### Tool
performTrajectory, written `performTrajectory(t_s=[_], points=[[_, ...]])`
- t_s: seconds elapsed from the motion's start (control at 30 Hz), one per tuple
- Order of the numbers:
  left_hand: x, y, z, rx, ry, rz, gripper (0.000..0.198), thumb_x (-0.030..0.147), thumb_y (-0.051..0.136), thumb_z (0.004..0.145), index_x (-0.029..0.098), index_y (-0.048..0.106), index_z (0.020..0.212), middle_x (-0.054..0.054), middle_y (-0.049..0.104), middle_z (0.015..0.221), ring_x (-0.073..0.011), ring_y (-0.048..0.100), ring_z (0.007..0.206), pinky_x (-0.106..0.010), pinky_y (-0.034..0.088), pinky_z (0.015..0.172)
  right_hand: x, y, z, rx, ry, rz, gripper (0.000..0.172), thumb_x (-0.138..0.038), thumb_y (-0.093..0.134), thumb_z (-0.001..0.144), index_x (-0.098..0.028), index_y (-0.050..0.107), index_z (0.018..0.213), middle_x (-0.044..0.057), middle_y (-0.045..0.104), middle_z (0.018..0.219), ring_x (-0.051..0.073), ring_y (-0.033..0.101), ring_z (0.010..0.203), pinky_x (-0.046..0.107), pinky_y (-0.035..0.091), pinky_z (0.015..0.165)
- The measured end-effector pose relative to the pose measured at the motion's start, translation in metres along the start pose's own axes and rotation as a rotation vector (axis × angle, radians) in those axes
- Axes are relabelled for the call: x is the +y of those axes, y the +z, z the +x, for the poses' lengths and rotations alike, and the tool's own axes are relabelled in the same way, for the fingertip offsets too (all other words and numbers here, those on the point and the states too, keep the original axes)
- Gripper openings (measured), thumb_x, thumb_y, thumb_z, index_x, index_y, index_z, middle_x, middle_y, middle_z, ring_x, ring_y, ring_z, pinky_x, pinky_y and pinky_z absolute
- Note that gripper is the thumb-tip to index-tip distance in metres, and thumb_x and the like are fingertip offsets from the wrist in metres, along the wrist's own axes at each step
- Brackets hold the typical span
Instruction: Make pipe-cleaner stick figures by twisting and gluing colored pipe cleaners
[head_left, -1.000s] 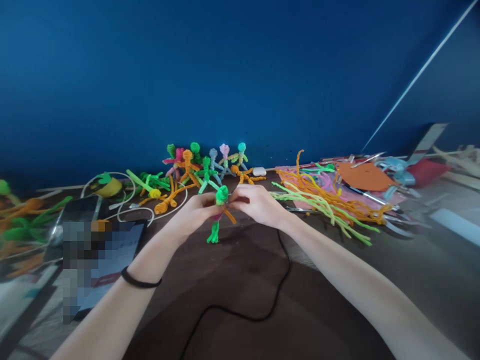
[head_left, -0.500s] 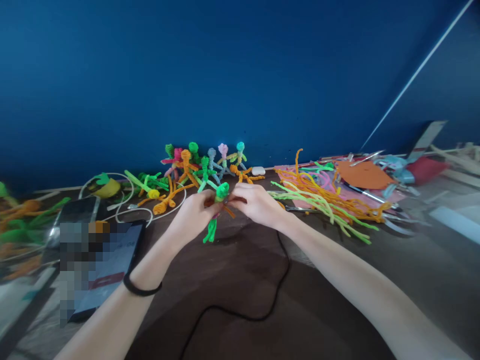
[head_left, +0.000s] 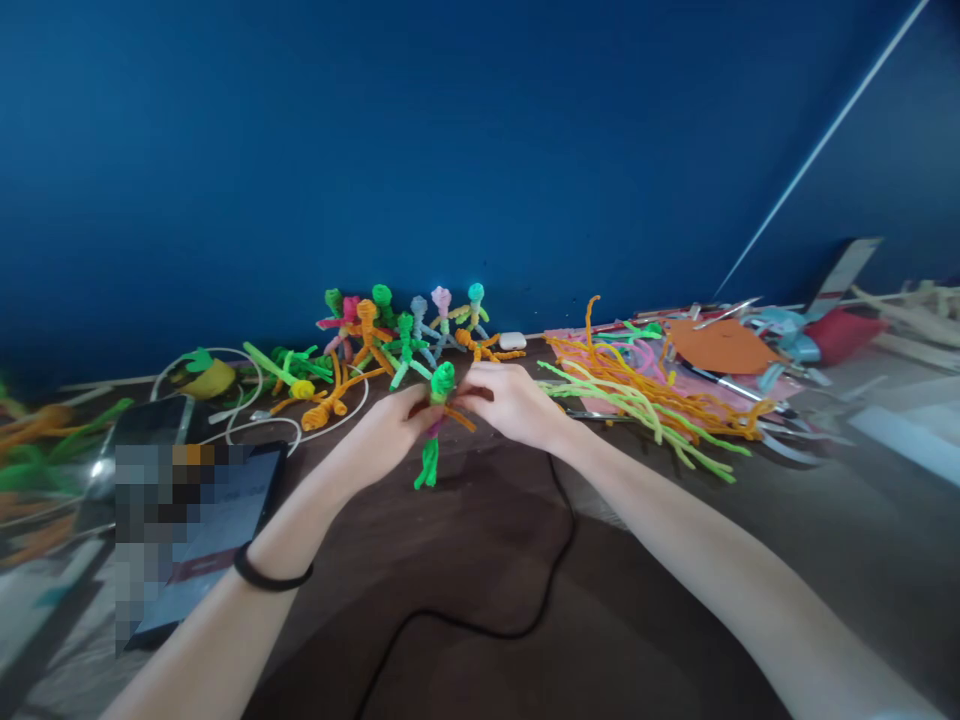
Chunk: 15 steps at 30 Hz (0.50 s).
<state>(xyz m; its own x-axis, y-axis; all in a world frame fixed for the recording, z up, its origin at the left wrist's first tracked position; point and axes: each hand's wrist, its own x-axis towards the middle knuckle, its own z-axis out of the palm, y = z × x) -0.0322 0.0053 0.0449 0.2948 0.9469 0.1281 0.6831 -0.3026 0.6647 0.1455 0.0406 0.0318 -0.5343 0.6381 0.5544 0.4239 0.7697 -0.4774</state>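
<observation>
Tilted earlier, the green pipe-cleaner figure (head_left: 429, 465) is hanging upright in front of the finished figures (head_left: 405, 325); left hand (head_left: 390, 425) and right hand (head_left: 510, 400) are pinching its middle (head, legs formed; orange arms apparently unfinished).

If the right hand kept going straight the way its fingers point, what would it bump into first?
The right hand points left, fingertips touching the small pipe-cleaner figure with a green coiled head and green legs. That comes first; just past it, probably, the left hand.
</observation>
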Motion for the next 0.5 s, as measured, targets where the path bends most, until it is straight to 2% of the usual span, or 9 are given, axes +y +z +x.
performTrajectory(t_s=[0.1, 0.2, 0.5], points=[[-0.0013, 0.0007, 0.0009, -0.028, 0.029, -0.046, 0.027, 0.039, 0.043, 0.079, 0.018, 0.058, 0.085, -0.004, 0.063, 0.081, -0.0226, 0.057, 0.082, -0.032, 0.041, 0.074, 0.0023, 0.0002, -0.0007, 0.003, 0.041, 0.030, 0.006, -0.015, 0.059, 0.076, -0.012, 0.064, 0.072, 0.002, 0.060, 0.069, 0.009, 0.052, 0.063, 0.020, 0.037, 0.060], [-0.0027, 0.0015, 0.0014, -0.038, 0.039, -0.058, 0.027, 0.039, 0.044, 0.078, 0.017, 0.060, 0.085, -0.004, 0.064, 0.081, -0.0219, 0.057, 0.079, -0.031, 0.042, 0.073, 0.0030, 0.0008, -0.0013, -0.008, 0.067, 0.038, 0.007, -0.016, 0.060, 0.075, -0.012, 0.064, 0.071, 0.002, 0.059, 0.067, 0.008, 0.050, 0.060, 0.020, 0.036, 0.058], [-0.0050, 0.0041, 0.0009, -0.004, -0.008, -0.167, 0.026, 0.039, 0.049, 0.075, 0.017, 0.061, 0.074, -0.002, 0.063, 0.073, -0.0188, 0.057, 0.073, -0.028, 0.042, 0.069, -0.0019, 0.0024, -0.0032, 0.007, 0.007, 0.024, 0.010, -0.019, 0.058, 0.078, -0.012, 0.063, 0.071, 0.002, 0.057, 0.068, 0.009, 0.051, 0.064, 0.020, 0.037, 0.060]])
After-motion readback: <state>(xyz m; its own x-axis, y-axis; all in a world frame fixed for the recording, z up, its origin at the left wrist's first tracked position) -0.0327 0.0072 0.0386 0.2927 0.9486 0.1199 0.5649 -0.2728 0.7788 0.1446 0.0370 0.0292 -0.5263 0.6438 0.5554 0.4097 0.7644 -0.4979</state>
